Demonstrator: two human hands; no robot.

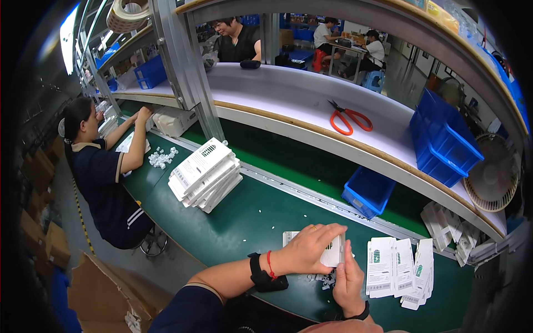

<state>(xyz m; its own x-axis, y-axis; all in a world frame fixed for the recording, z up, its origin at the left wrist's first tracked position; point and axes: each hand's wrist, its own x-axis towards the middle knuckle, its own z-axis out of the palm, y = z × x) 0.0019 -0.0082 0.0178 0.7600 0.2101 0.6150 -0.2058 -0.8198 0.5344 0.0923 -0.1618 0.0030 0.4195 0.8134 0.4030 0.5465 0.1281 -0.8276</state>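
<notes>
A small white carton (332, 256) with green print is held between my two hands above the green table. My left hand (311, 247) wraps over its top and left side, fingers bent and thumb below. At its right side, my right hand (348, 280) presses with the fingers held together. Part of another white carton (288, 237) shows behind my left hand. Small white pieces (326, 282) lie on the table beneath my hands. Several flat white cartons (380, 266) overlap just right of my right hand.
A leaning stack of white cartons (205, 172) stands left of centre. Beyond my hands sits a blue bin (368, 191). Red-handled scissors (350, 119) and stacked blue bins (444, 139) rest on the shelf, near a fan (491, 172). A co-worker (100, 172) sits at the left by loose white pieces (162, 157).
</notes>
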